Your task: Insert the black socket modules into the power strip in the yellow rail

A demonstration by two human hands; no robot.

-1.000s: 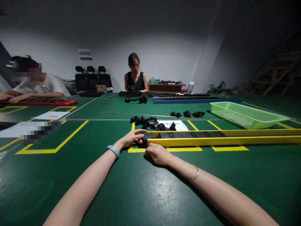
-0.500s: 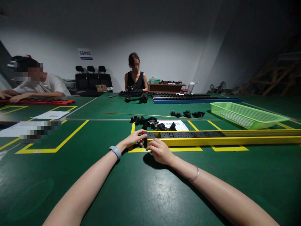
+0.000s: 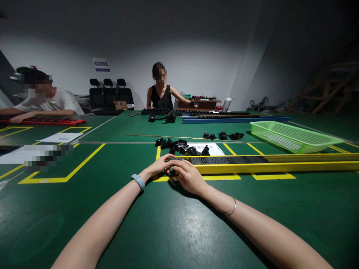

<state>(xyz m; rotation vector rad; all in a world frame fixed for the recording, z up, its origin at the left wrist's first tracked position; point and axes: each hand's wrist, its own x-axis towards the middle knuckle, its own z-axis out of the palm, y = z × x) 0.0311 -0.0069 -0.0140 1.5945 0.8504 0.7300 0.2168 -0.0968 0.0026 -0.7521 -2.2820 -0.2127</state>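
Note:
A long yellow rail (image 3: 266, 167) lies across the green table (image 3: 168, 231), with a row of black socket modules (image 3: 224, 160) set in its channel. My left hand (image 3: 160, 164) and my right hand (image 3: 188, 175) meet at the rail's left end, fingers curled around it. They cover the end of the rail and the black end piece there, so the exact grip is hidden. A pile of loose black modules (image 3: 181, 146) sits just behind my hands, beside a white paper sheet (image 3: 210, 148).
A green plastic basket (image 3: 291, 136) stands at the right. A blue rail (image 3: 235, 119) and more black parts (image 3: 223, 135) lie further back. One person sits across the table with an arm stretched sideways; another leans over a red rail (image 3: 50, 121) at the left. Yellow floor-tape outlines mark the table.
My right hand has moved up and left over the rail's end, meeting my left hand and covering the black end piece. The person opposite has stretched an arm out to the side.

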